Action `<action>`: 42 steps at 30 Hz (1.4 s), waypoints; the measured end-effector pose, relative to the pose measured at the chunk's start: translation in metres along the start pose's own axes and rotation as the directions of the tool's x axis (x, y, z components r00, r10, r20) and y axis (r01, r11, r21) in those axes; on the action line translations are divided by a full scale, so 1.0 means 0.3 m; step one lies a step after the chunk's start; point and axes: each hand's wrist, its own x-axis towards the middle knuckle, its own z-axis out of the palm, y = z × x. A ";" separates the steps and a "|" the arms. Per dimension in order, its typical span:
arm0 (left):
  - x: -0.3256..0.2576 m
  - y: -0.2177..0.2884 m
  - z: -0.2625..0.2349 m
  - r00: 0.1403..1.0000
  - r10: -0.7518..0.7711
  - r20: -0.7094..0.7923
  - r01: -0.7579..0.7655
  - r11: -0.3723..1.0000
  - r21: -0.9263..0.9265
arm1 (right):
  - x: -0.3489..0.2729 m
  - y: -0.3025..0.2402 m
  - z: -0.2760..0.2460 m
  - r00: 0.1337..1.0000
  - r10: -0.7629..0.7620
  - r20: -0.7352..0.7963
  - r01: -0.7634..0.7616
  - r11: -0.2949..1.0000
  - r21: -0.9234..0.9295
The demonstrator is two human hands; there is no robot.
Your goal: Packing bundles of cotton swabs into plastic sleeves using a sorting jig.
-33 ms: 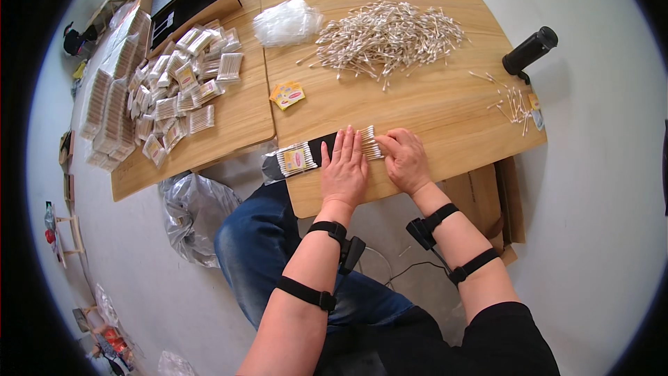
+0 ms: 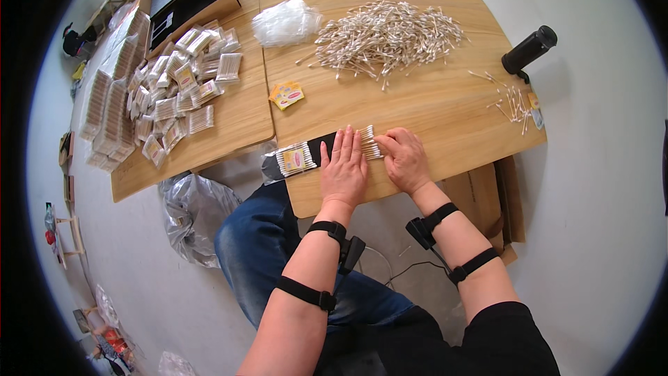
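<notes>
Near the table's front edge, my left hand [image 2: 344,170] lies flat with fingers stretched over a black strip [image 2: 317,147] and part of a row of cotton swabs [image 2: 369,141]. My right hand [image 2: 406,160] is closed at the right end of that row, fingers curled and thumb side toward the swab tips. Whatever its fingertips pinch is hidden. On the strip's left part lies a flat row of swabs with a yellow card [image 2: 294,159] on it, inside clear plastic.
A big pile of loose swabs [image 2: 390,38] lies farther back, beside clear bags [image 2: 287,22]. Yellow cards [image 2: 287,95] lie left of centre. Packed swab bags [image 2: 184,80] cover the left table by an open box [image 2: 195,10]. A black bottle [image 2: 530,50] stands at the right edge.
</notes>
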 end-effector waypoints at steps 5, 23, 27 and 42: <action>0.004 0.000 0.008 1.000 0.001 0.007 -0.001 1.000 -0.012 | 0.000 0.008 0.001 1.000 -0.007 0.024 0.007 1.000 0.002; 0.003 -0.005 0.010 1.000 0.001 -0.029 -0.001 1.000 -0.002 | 0.006 0.007 0.011 0.996 -0.001 0.094 0.011 0.995 -0.100; 0.005 -0.006 0.010 1.000 0.009 -0.021 -0.009 1.000 0.007 | 0.010 0.010 0.013 0.998 -0.011 0.060 0.017 0.996 -0.091; -0.004 0.002 0.013 0.999 0.012 -0.041 -0.012 1.000 -0.007 | -0.003 0.010 0.009 0.994 0.007 0.111 0.010 0.988 -0.155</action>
